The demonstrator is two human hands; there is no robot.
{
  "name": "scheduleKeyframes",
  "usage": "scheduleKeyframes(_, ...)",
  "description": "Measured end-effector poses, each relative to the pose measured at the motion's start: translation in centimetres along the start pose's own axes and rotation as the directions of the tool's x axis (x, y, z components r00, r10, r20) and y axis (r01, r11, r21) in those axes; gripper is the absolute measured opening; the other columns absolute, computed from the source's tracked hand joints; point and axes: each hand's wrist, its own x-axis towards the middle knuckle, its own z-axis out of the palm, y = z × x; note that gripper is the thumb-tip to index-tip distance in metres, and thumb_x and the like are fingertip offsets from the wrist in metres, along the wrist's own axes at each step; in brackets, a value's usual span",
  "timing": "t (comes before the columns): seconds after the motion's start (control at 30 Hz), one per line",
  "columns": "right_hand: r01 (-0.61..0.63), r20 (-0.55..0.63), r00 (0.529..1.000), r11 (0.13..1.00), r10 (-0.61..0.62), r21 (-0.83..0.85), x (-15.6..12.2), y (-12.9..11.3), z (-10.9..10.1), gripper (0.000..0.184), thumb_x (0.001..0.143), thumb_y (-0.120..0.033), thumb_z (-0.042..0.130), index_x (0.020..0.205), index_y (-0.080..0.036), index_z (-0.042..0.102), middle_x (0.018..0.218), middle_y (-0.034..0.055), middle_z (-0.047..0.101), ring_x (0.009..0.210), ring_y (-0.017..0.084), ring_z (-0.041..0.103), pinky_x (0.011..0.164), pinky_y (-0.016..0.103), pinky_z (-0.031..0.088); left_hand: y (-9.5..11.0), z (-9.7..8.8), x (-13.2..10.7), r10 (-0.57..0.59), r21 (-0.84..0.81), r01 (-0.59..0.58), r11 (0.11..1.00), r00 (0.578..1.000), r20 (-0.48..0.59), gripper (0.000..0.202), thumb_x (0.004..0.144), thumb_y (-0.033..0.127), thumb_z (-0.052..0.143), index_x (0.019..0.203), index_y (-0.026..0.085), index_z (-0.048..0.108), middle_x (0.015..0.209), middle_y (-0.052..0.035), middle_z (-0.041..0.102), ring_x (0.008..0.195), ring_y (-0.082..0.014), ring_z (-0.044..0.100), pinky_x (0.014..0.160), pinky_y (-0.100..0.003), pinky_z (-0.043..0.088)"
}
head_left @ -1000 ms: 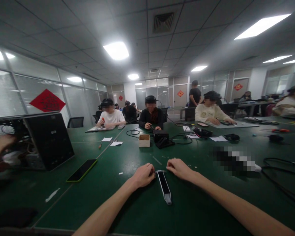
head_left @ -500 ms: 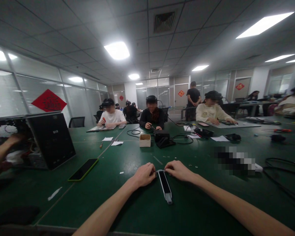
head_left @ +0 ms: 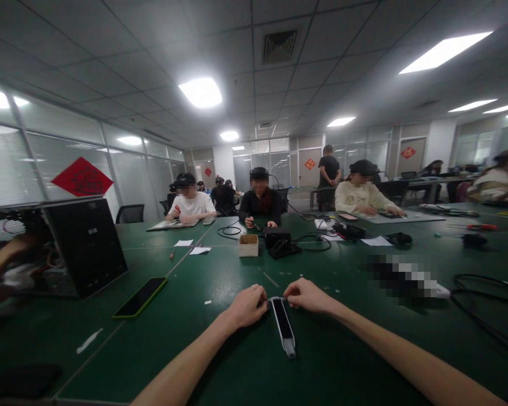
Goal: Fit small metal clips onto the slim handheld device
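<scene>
A slim, pen-shaped device [head_left: 283, 327] with a long black face and a pale grey frame lies on the green table, its narrow grey tip towards me. My left hand [head_left: 249, 304] is closed, fingertips pinched at the left side of the device's far end. On the other side, my right hand [head_left: 308, 294] pinches at the right of that same end, thumb and forefinger together. A thin pale edge spans between the two sets of fingertips; its exact form is too small to tell. My fingers partly hide both far corners.
At left, another person's arm [head_left: 2, 265] reaches into an open black computer case [head_left: 84, 242]. A green-edged phone [head_left: 140, 297] lies nearer. Ahead are a small cardboard box [head_left: 248, 248] and a black device [head_left: 278, 239]. Black cables [head_left: 482, 316] and a blurred-out item [head_left: 406, 279] lie at right.
The whole view has tilted slightly, so everything sits a little lower. Both hands stay at the device's far end, with hardly any visible movement.
</scene>
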Motion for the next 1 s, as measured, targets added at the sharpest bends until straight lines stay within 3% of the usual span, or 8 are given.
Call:
scheduleKeyframes(0.2,0.092,-0.036,0.994,0.984,-0.099,-0.154,-0.3,0.0,-0.2,0.023,0.080,-0.025,0.057,0.097,-0.016,0.068,0.096,0.0054,0.067,0.087,0.018,0.062,0.074,0.025,0.047,0.4,-0.5,-0.1,0.008,-0.047,-0.008,0.999,1.000,-0.001,0.013,0.085,0.027,0.045,0.089,0.018,0.053,0.090,-0.0040,0.058,0.079,-0.0166,0.055,0.067,-0.026,0.041)
scheduleKeyframes(0.6,0.171,-0.058,0.982,0.980,-0.178,-0.101,-0.1,1.1,0.0,0.024,0.077,-0.022,0.057,0.096,-0.013,0.069,0.087,0.0053,0.069,0.080,0.017,0.062,0.073,0.026,0.047,-0.4,0.5,0.4,0.035,-0.058,-0.037,0.998,0.999,-0.027,0.012,0.085,0.026,0.045,0.090,0.018,0.053,0.089,-0.0037,0.057,0.079,-0.0166,0.054,0.069,-0.027,0.042)
scheduleKeyframes(0.87,0.251,-0.124,0.955,0.959,-0.268,-0.133,-0.1,1.9,1.0,0.023,0.080,-0.026,0.057,0.099,-0.017,0.067,0.097,0.0044,0.066,0.088,0.016,0.059,0.078,0.026,0.044,-0.4,0.7,0.2,0.040,-0.109,-0.043,0.993,0.999,-0.032,0.011,0.086,0.026,0.045,0.088,0.018,0.053,0.089,-0.0028,0.056,0.078,-0.0147,0.053,0.068,-0.025,0.042)
scheduleKeyframes(1.0,0.296,-0.089,0.944,0.934,-0.318,-0.201,0.1,2.4,0.1,0.025,0.083,-0.029,0.055,0.103,-0.018,0.065,0.101,0.0041,0.064,0.091,0.016,0.057,0.080,0.027,0.044,-0.7,0.8,0.3,0.043,-0.105,-0.046,0.993,0.998,-0.035,0.011,0.086,0.026,0.046,0.089,0.018,0.054,0.089,-0.0029,0.056,0.079,-0.0153,0.054,0.069,-0.026,0.042)
